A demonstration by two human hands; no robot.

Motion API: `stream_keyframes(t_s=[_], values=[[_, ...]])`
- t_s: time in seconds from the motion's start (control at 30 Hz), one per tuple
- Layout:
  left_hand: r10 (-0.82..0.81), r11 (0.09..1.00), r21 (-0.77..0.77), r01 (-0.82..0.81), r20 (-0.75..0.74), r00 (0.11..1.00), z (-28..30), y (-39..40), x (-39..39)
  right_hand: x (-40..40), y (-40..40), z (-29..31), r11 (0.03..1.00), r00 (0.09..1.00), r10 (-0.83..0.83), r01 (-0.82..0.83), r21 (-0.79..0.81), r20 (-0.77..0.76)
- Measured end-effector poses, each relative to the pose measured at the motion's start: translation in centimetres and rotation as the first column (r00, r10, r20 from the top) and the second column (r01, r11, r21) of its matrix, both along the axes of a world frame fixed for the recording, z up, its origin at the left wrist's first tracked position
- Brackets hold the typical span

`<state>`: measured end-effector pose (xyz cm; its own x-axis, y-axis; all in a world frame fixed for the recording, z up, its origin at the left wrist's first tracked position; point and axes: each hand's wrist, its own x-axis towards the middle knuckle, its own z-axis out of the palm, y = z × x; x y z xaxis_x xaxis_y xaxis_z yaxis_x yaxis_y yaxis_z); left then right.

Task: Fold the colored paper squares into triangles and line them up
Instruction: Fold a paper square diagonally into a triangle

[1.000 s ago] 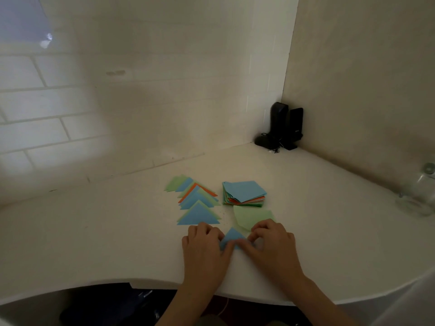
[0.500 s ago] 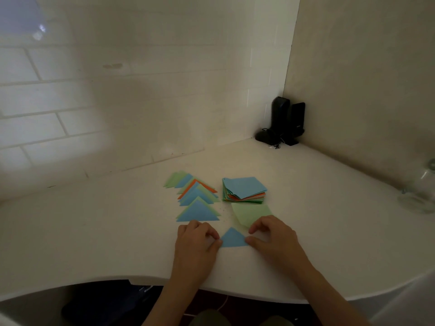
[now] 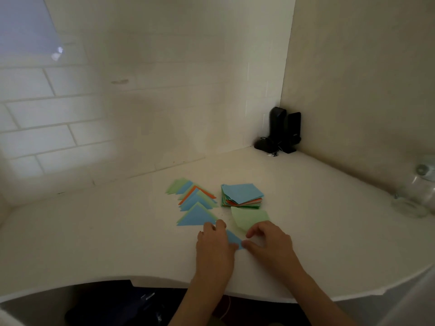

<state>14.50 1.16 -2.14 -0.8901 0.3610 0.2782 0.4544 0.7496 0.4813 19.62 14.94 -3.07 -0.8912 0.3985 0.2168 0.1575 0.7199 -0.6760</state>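
The left hand (image 3: 213, 249) lies palm down on the white counter (image 3: 94, 231), covering the left part of a folded blue triangle (image 3: 233, 238). Its fingers are bent at the knuckles and press down on the paper; the fingertips reach the near right corner of the nearest triangle in the row. The right hand (image 3: 270, 243) rests just right of the blue triangle. Its thumb touches the triangle's right corner, and its fingers are curled, with the fingertips on the near edge of a loose green sheet (image 3: 249, 217). Whether thumb and fingers pinch either paper cannot be told.

The blue triangle lies near the front edge of the counter, between the two hands. The green sheet lies just beyond it, slightly curled, close to the near side of a stack of paper squares (image 3: 242, 195). The stack has a blue sheet on top, with orange and green edges showing below.

Left of the stack, a row of folded triangles (image 3: 193, 203) runs from far to near, overlapping, in green, blue and orange.

A pair of black speakers (image 3: 284, 130) stands in the far corner. A clear glass object (image 3: 414, 196) sits at the right edge.
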Motion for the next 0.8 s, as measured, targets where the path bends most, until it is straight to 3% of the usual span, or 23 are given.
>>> stream_keyframes(t_s=[0.13,0.27,0.37,0.47,0.67,0.8], values=[[-0.093,0.981,0.176,0.076,0.092,0.991,0.0,-0.4,-0.9,0.1,0.0,-0.4,1.0,0.998,-0.001,0.001,0.011,-0.058],[-0.066,0.964,0.261,0.06,0.017,0.998,-0.3,-2.3,-2.0,0.1,0.0,-0.7,0.998,0.985,-0.019,0.028,0.051,-0.173],[-0.001,0.964,0.266,0.004,-0.014,1.0,-0.3,-4.3,-3.8,-0.3,-0.1,-0.7,0.982,0.965,0.0,0.05,0.184,-0.263],[0.034,0.97,0.241,-0.025,-0.035,0.999,-0.1,-5.7,-5.7,-1.4,0.0,-0.6,0.954,0.972,-0.027,0.095,0.285,-0.232],[0.081,0.986,0.158,-0.062,-0.121,0.989,-0.9,-6.6,-8.2,-2.9,0.1,-1.3,0.961,0.983,-0.055,0.1,0.257,-0.176],[0.124,0.972,0.216,-0.091,-0.146,0.981,-0.6,-6.5,-8.6,-2.6,0.3,-1.4,0.958,0.986,-0.018,0.065,0.279,-0.169]])
